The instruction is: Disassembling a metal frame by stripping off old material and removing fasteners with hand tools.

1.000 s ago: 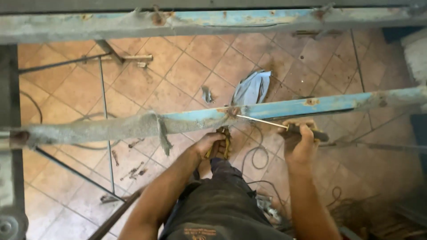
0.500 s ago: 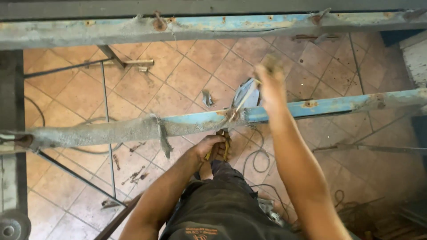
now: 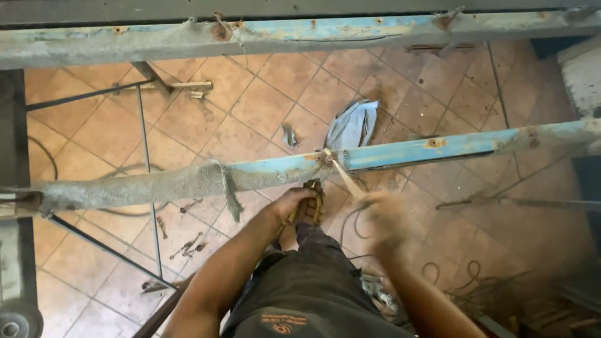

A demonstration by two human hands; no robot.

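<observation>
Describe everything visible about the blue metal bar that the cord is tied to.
The blue metal bar runs roughly level across the view, rising slightly toward the right. Its blue paint is chipped, with rust spots. Its left stretch is wrapped in grey woven fabric, a loose end hanging down. A pale cord is tied on near the middle and slants down to the blurred right hand. The left hand is just below the bar, not clearly touching it. Tiled floor lies beneath.

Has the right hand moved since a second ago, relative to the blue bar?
Yes. The right hand has dropped from above the blue bar half a second ago to below it, nearer the body, pulling the pale strip. It is motion-blurred.
</observation>
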